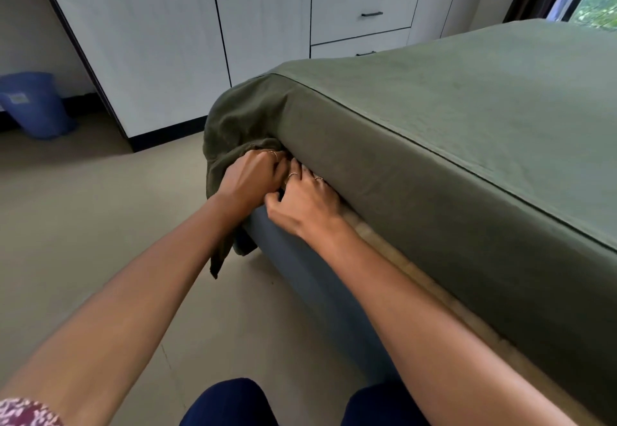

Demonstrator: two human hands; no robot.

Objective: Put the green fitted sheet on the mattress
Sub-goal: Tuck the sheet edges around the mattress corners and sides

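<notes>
Green fitted sheet (467,108) stretched over mattress; loose corner bunched at bed end. Left hand (250,178) grasps bunch; right hand (303,201) fingers curled, pinching hem.

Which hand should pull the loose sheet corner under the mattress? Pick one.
Left. The left hand already grips the bunched green sheet at the corner; the right hand lies against the mattress side.

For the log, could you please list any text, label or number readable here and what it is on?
No text can be read.
Blue bin: a pale label on its side, too blurred to read.
Green sheet, drawers, left hand, right hand: no writing visible.
</notes>
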